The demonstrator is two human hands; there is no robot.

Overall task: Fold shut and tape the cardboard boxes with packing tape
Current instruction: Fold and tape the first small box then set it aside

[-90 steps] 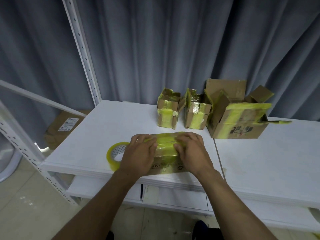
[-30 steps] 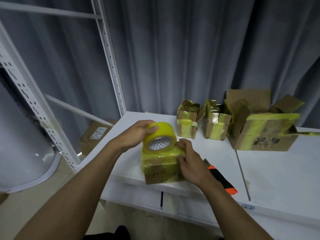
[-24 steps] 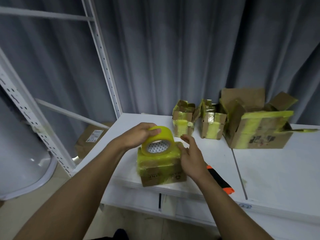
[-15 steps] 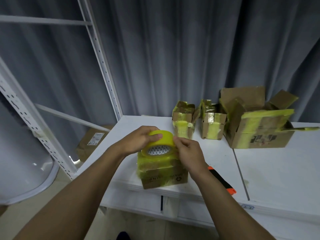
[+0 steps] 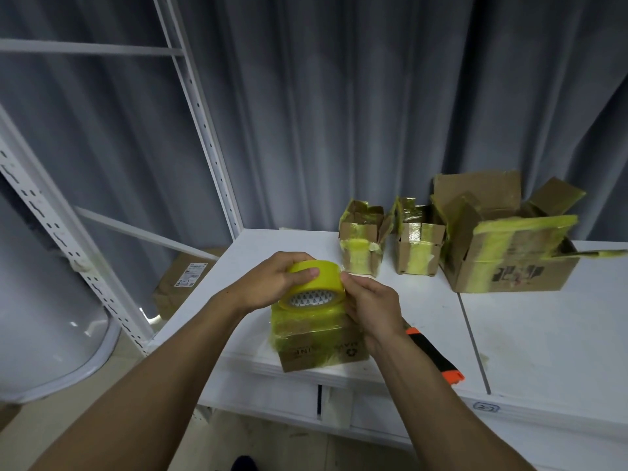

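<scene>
A small cardboard box (image 5: pixel 319 341), wrapped over its top in yellow packing tape, sits at the near edge of the white table (image 5: pixel 543 334). Just above it I hold a roll of yellow tape (image 5: pixel 314 283). My left hand (image 5: pixel 272 283) grips the roll from the left with the thumb on its outer face. My right hand (image 5: pixel 370 304) has its fingertips curled against the roll's right side. Whether it pinches the tape's loose end is hidden.
Two small taped boxes (image 5: pixel 362 244) (image 5: pixel 418 246) and a larger box with raised flaps (image 5: pixel 509 253) stand at the back by the grey curtain. An orange and black cutter (image 5: pixel 435 355) lies beside my right wrist. A white rack upright (image 5: pixel 197 107) rises at left.
Earlier both hands pressed on the box with the roll lying to its left. My left hand has lifted the roll above the box, and my right hand has moved from the box up to the roll.
</scene>
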